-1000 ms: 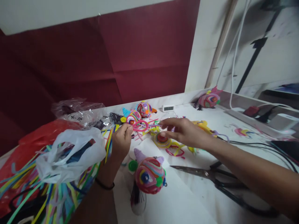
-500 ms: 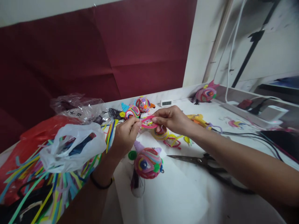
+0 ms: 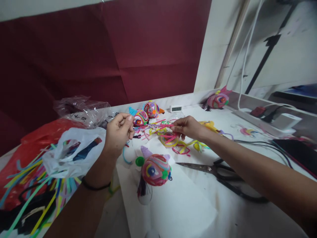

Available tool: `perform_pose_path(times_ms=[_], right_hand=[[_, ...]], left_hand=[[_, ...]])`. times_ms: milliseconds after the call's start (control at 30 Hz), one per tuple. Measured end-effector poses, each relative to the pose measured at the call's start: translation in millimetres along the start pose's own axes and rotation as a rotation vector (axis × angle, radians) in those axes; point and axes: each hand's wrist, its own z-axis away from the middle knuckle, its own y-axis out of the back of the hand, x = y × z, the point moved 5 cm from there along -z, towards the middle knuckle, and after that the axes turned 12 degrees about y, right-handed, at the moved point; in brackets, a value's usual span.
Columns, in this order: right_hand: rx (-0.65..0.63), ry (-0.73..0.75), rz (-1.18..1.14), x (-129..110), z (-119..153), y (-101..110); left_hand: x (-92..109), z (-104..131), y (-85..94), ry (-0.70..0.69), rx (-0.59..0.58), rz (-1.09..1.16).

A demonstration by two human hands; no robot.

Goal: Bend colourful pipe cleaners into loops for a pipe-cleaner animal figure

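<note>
Here's my left hand (image 3: 119,134), raised and curled, its grip I can't tell; my right hand's (image 3: 187,128) fingers bend to the pink loop (image 3: 170,141) over the yellow coil (image 3: 161,141), holding or touching, unclear. Clear bag's (image 3: 85,109) dark characters: too blurred!

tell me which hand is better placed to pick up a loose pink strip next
Probably the right hand: its fingertips are close to the loose pink strips, while the left hand is farther off, to their left.
</note>
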Motion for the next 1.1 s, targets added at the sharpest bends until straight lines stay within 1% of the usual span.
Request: perform_pose_path(times_ms=[133,267,333,433,500,567,633,667,800,900,1000,1100], right_hand=[[-0.122,0.007,0.214,-1.6,-10.7,-19.0],[-0.145,0.046,0.37,-8.3,-25.1,-37.0],[-0.154,0.072,0.455,-9.7,-33.4,-45.9],[-0.204,0.106,0.547,-8.9,-43.8,-61.3],[-0.255,0.127,0.593,-8.2,-48.1,-71.6],[-0.311,0.148,0.636,-8.6,-50.3,-78.5],[-0.348,0.166,0.679,-10.5,-50.8,-77.9],[-0.352,0.173,0.699,-11.8,-50.6,-74.1],[-0.341,0.179,0.763,-15.0,-45.0,-44.0],[-0.413,0.19,0.782,-11.4,-34.2,-27.6],[-0.519,0.198,0.793,-3.1,-22.1,-26.5],[-0.55,0.177,0.779,6.7,-15.3,-31.9]], left_hand=[[2.2,1.4,3.1,0.111,0.025,0.176],[6.6,1.2,4.9,0.187,0.026,0.282],[10.7,1.6,5.1,0.194,0.025,0.294],[16.0,4.6,3.4,0.178,0.021,0.253],[15.7,7.8,2.2,0.169,0.024,0.212],[11.5,11.3,1.6,0.172,0.028,0.18],[4.0,14.8,1.8,0.186,0.033,0.17],[-0.6,16.6,2.3,0.199,0.039,0.167],[-21.0,23.2,7.1,0.253,0.099,0.15],[-36.3,26.5,10.8,0.282,0.145,0.165],[-50.5,28.6,12.9,0.302,0.179,0.158],[-63.2,31.3,13.1,0.339,0.192,0.141]])
